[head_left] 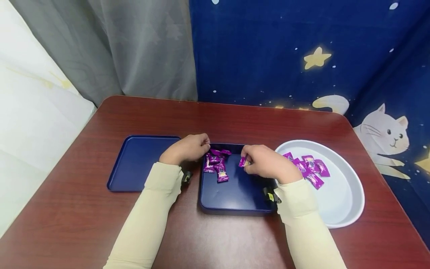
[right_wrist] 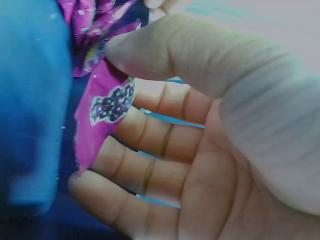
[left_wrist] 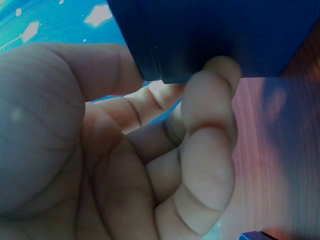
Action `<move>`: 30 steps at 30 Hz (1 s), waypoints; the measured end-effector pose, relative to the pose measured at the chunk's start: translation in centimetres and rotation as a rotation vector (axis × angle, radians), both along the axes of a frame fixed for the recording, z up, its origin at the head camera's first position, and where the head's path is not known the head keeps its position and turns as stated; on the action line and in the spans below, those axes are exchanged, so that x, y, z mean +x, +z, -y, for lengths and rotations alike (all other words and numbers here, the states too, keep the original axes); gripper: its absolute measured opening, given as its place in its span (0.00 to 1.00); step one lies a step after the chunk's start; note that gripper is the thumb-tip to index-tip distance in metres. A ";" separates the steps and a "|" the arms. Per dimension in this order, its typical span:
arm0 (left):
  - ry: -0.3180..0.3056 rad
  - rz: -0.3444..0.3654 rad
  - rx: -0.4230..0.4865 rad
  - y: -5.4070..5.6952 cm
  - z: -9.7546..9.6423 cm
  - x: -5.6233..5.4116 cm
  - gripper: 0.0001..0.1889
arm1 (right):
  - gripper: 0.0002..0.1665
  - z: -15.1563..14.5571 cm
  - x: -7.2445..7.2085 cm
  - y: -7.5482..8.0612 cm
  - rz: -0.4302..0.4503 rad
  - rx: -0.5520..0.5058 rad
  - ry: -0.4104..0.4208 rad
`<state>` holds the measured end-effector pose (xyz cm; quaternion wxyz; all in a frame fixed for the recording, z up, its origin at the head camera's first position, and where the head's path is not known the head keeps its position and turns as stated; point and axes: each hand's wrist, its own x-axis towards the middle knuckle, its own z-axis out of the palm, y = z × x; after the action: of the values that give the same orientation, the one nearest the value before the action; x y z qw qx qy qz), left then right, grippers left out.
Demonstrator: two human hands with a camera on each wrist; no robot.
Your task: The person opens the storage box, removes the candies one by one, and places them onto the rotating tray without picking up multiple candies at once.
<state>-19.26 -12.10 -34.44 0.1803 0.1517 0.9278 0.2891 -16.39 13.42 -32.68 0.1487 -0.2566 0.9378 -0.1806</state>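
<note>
My left hand point(head_left: 186, 149) grips the back left rim of a dark blue rectangular box point(head_left: 235, 196). In the left wrist view, the thumb and curled fingers of the left hand point(left_wrist: 165, 130) pinch the edge of the blue box point(left_wrist: 250, 35). Over the box's right half, my right hand point(head_left: 268, 161) pinches a purple wrapped candy point(head_left: 242, 163). Dark berries are printed on that candy's wrapper point(right_wrist: 111, 105) between thumb and fingers in the right wrist view. Several more purple candies point(head_left: 221, 175) lie in the box's back left part.
On the right stands a white oval tray point(head_left: 346, 194) with several purple candies point(head_left: 315, 181) in it. A flat blue lid or tray point(head_left: 137, 160) lies left of the box. The reddish-brown table point(head_left: 235, 119) reaches back to grey and blue curtains.
</note>
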 end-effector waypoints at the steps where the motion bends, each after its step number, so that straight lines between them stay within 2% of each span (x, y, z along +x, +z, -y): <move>1: 0.002 0.000 -0.002 0.0 0.0 0.0 0.07 | 0.14 -0.1 -0.1 0.1 0.004 -0.002 -0.006; 8: 0.011 -0.006 -0.003 0.1 -0.1 0.2 0.07 | 0.16 -0.5 -0.2 0.8 -0.034 0.008 0.009; 16: 0.004 -0.014 -0.009 0.1 -0.3 0.2 0.07 | 0.15 -2.0 0.5 1.5 -0.070 -0.078 0.035; 22: 0.006 -0.012 -0.020 -0.1 -0.2 0.2 0.07 | 0.15 -3.9 0.6 2.2 -0.071 -0.147 -0.027; 30: 0.005 -0.029 -0.023 -0.2 -0.4 0.2 0.07 | 0.14 -7.0 0.5 2.2 -0.085 -0.092 -0.150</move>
<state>-19.02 -11.70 -34.62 0.1678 0.1513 0.9341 0.2766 -15.92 20.39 -30.44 0.0827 -0.1999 0.9505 -0.2230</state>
